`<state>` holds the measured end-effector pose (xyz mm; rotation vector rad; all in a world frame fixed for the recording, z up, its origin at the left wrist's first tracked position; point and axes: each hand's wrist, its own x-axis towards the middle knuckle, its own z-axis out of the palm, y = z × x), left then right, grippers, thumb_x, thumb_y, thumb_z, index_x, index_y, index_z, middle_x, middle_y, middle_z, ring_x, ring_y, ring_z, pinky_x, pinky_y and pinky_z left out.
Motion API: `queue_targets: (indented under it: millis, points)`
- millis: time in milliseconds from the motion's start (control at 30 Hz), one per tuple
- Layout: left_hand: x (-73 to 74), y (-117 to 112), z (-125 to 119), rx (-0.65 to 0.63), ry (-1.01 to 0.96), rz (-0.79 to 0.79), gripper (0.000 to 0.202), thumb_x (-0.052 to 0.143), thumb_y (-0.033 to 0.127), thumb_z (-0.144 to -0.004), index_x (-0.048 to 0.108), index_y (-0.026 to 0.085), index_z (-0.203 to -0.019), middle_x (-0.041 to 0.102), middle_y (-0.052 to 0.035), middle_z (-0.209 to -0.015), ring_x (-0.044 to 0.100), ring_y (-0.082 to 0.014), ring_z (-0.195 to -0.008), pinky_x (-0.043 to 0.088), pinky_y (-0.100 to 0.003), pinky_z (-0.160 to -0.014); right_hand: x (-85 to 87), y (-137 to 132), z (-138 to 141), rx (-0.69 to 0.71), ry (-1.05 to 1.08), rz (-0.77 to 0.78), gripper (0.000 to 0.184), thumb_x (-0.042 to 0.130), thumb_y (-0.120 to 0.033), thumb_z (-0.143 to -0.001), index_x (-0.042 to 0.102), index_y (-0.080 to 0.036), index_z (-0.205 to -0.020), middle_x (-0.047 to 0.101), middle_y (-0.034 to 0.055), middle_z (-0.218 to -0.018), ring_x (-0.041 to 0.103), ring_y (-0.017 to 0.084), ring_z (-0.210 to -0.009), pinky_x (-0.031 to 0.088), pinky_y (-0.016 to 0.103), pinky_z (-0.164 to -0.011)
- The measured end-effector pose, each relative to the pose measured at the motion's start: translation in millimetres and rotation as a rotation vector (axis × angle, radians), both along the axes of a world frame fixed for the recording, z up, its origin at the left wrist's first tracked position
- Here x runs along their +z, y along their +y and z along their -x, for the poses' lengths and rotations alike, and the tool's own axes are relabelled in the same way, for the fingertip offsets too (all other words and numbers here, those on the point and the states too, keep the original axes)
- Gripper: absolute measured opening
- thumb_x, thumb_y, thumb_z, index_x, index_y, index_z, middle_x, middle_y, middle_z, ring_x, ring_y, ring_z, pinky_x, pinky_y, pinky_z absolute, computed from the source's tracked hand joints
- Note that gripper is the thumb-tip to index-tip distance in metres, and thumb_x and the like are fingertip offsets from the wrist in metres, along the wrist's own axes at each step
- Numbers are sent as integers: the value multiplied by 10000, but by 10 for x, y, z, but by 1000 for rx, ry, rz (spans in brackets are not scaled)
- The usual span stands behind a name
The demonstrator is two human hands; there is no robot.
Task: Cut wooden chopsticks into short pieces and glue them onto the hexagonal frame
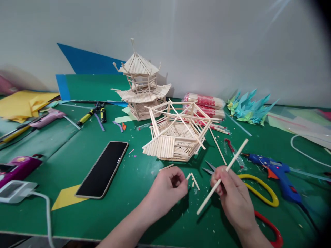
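My right hand (232,196) is closed round a long wooden stick (222,176), which slants up to the right. Beneath that hand lies a pair of scissors (261,189) with yellow and red handles; its blade tips show beyond my fingers. My left hand (168,189) is pinched, with a short stick piece (188,176) at its fingertips. Cut stick bits (196,182) lie between my hands. Just beyond them stands a many-sided stick frame (178,137), its front-left side covered with a sloping row of sticks. Behind it rises a finished-looking stick pagoda (141,86) with two roofs.
A blue glue gun (279,172) lies at right, a pink glue gun (49,119) at left. A phone (103,170), pliers (95,113), packs of sticks (204,105) and a folded-paper plant (250,106) are on the green table (124,217). A wall (207,44) stands behind.
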<state>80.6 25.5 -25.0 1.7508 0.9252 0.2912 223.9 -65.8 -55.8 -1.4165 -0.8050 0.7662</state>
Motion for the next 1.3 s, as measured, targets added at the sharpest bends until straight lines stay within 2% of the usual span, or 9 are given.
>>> queue_targets:
  millis: [100, 200, 300, 400, 667, 1000, 1300]
  points:
    - [-16, -1, -14, -35, -164, 318, 97, 452, 199, -727, 438, 168, -636, 586, -24, -640, 590, -131, -565, 417, -241, -553, 117, 119, -7, 58, 38, -7, 281, 406, -378, -880, 465, -194, -675, 419, -45, -586, 355, 72, -496, 303, 192, -450]
    - [-74, 3, -61, -45, -289, 542, 140, 496, 252, -733, 440, 162, -643, 597, -25, -623, 611, -133, -572, 428, -246, -576, 182, 236, -17, 69, 21, -17, 288, 428, -381, -871, 484, -190, -663, 418, -51, -561, 364, 66, -487, 301, 183, -444]
    - [-138, 17, -81, -52, -381, 694, 187, 544, 312, -730, 469, 153, -667, 619, -39, -651, 634, -156, -606, 446, -282, -624, 189, 303, -30, 66, -12, -12, 276, 443, -373, -866, 511, -188, -673, 429, -54, -540, 375, 61, -477, 295, 177, -434]
    - [-179, 36, -65, -57, -442, 779, 206, 589, 321, -719, 486, 148, -678, 644, -51, -664, 644, -168, -603, 450, -299, -634, 167, 321, -34, 59, -38, 0, 270, 450, -369, -863, 523, -188, -676, 435, -56, -531, 380, 58, -469, 291, 171, -425]
    - [-190, 39, -50, -42, -499, 829, 207, 617, 301, -715, 505, 135, -667, 659, -49, -577, 636, -171, -513, 446, -288, -566, 111, 329, -29, 42, -84, 40, 272, 446, -385, -859, 522, -185, -691, 432, -55, -534, 383, 66, -465, 291, 184, -417]
    - [-214, 21, -41, -8, -477, 814, 117, 643, 193, -703, 581, 101, -739, 689, -65, -620, 644, -164, -537, 456, -285, -584, 96, 338, -26, 30, -99, 51, 287, 437, -417, -851, 519, -186, -701, 432, -51, -533, 374, 77, -453, 296, 199, -411]
    - [-214, 16, -72, 39, -459, 831, 171, 680, 235, -670, 567, 106, -678, 690, -57, -585, 644, -157, -511, 454, -271, -563, 67, 348, -37, 20, -123, 42, 272, 431, -411, -857, 526, -187, -735, 444, -54, -539, 400, 73, -462, 325, 187, -422]
